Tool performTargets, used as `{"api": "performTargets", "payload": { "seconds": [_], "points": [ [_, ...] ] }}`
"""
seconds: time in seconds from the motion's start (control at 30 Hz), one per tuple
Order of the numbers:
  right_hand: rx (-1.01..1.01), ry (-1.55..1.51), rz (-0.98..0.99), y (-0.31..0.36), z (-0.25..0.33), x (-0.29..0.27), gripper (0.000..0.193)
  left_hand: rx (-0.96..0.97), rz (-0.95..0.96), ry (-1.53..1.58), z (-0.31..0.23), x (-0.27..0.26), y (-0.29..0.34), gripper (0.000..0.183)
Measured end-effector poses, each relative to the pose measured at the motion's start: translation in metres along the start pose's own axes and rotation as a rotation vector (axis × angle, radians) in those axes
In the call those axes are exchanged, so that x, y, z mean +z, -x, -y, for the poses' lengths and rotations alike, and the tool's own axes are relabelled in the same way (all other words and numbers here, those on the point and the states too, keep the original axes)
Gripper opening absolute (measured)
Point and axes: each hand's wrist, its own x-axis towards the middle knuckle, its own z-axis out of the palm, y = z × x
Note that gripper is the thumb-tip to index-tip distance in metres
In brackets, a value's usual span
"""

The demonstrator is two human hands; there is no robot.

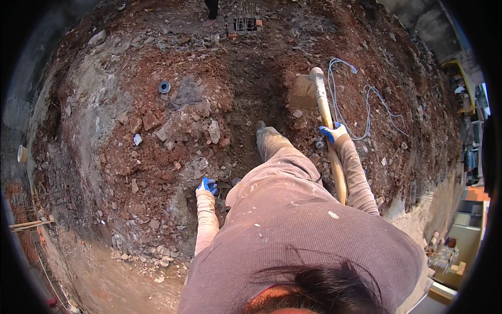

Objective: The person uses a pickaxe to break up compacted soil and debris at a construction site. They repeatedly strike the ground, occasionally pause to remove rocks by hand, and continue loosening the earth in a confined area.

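Note:
My right hand (pixel 333 133), in a blue-and-white work glove, is wrapped round the wooden handle of a hoe (pixel 325 112). The broad hoe blade (pixel 304 91) rests at the edge of the red soil, caked with dirt, ahead of that hand. Below my grip, the handle's end lies close to my right forearm. Low on my left side, my left hand (pixel 207 186) wears a matching glove and hangs over the rubble. Its fingers are loosely bent and apart, with nothing seen in them.
A narrow trench (pixel 253 78) runs ahead between mounds of soil and stones. Pale cord (pixel 368 104) lies loosely to the right. A dark ring-shaped roll (pixel 164 87) sits on the left mound. Upright rebar (pixel 246 15) and another person's foot (pixel 209 22) show at the far end.

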Motion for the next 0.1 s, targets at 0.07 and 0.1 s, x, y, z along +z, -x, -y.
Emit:
{"api": "performTargets", "payload": {
  "seconds": [0.07, 0.1],
  "points": [
    [0.067, -0.143, 0.101, -0.010, 0.060, -0.007, 0.054, 0.035, 0.047, 0.006, -0.046, 0.022, -0.001, 0.041],
    [0.159, -0.122, 0.219, -0.018, 0.073, -0.014, 0.084, 0.031, 0.041, 0.002, -0.046, 0.019, 0.000, 0.041]
  ]
}}
